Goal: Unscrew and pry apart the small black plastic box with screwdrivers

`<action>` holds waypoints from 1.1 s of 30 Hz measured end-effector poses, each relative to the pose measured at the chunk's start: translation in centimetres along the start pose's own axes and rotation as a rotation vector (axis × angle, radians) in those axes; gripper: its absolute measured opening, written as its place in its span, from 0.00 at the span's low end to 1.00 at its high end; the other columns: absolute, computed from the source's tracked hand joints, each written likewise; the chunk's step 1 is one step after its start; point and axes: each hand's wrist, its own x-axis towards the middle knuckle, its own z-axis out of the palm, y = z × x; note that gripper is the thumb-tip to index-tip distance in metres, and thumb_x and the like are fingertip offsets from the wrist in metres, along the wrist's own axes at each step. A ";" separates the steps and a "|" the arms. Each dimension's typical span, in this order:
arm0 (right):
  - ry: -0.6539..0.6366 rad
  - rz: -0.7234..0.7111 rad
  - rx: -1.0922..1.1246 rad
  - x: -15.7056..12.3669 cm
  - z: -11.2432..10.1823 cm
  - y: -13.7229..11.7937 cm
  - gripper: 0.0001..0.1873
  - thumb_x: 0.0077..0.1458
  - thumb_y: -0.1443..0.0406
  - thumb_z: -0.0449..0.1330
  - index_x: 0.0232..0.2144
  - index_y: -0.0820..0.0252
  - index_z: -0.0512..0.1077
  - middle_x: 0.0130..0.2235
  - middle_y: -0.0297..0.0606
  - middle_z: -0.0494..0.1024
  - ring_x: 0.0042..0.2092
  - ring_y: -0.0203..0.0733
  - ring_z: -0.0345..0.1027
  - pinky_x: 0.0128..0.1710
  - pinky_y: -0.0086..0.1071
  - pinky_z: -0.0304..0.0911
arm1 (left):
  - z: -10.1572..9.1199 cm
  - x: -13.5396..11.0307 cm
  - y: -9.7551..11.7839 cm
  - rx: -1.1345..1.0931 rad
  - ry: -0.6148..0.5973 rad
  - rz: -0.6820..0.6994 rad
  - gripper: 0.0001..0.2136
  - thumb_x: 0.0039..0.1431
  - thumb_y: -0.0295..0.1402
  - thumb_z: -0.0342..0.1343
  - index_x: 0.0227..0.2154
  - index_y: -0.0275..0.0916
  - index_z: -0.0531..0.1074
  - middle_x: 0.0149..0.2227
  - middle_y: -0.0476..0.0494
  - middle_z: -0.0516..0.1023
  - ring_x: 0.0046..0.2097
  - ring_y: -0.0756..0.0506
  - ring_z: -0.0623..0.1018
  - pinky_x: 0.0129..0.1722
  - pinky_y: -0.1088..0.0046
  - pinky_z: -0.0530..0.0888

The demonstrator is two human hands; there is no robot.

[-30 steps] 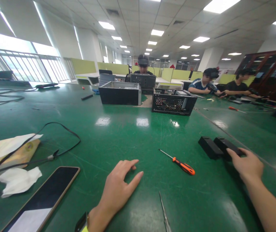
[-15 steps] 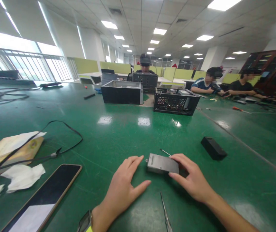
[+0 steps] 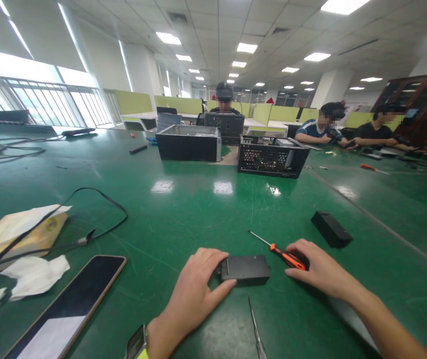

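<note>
A black rectangular box (image 3: 246, 269) lies flat on the green table in front of me. My left hand (image 3: 202, 289) grips its left end, fingers at the far edge and thumb at the near edge. To the right, my right hand (image 3: 316, 264) has its fingers and thumb around the handle end of an orange and black screwdriver (image 3: 290, 258). That screwdriver's thin shaft points away to the left, past the box. Nearer to me lies a slim metal tool (image 3: 255, 326), its lower end cut off by the frame. Another black box (image 3: 331, 229) rests beyond my right hand.
A phone (image 3: 74, 299), crumpled tissue (image 3: 36, 274), a tissue pack (image 3: 19, 229) and a black cable (image 3: 103, 192) lie at left. Two dark metal cases (image 3: 189, 144) (image 3: 269, 159) stand farther back. Several people sit beyond, and another screwdriver (image 3: 372, 168) lies far right.
The black box has come down onto the table, slightly nearer me. My right hand has let go of it and moved right to the screwdriver; my left hand has closed on the box.
</note>
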 end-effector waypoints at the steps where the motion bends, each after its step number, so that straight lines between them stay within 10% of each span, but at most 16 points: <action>1: -0.018 0.029 0.041 0.0 -0.3 0.5 0.12 0.41 0.59 0.71 0.30 0.56 0.77 0.32 0.36 0.77 0.34 0.45 0.68 0.37 0.38 0.62 | 0.0 0.0 0.1 -0.005 0.006 -0.002 0.16 0.58 0.34 0.62 0.48 0.40 0.69 0.46 0.41 0.75 0.47 0.38 0.74 0.47 0.56 0.72; 12: 0.395 0.012 0.629 -0.4 -1.3 -0.2 0.17 0.58 0.51 0.56 0.41 0.56 0.70 0.24 0.31 0.66 0.24 0.37 0.61 0.22 0.32 0.58 | -0.3 0.1 0.5 0.000 0.051 0.027 0.12 0.59 0.34 0.60 0.45 0.38 0.71 0.43 0.39 0.76 0.45 0.38 0.74 0.45 0.56 0.73; 33: 0.358 -0.091 0.582 -0.9 -1.4 -0.8 0.10 0.60 0.59 0.59 0.40 0.56 0.74 0.23 0.31 0.69 0.24 0.37 0.62 0.23 0.31 0.62 | -0.5 0.1 0.5 0.068 0.046 0.075 0.12 0.60 0.34 0.59 0.46 0.38 0.73 0.43 0.38 0.77 0.43 0.38 0.75 0.42 0.57 0.74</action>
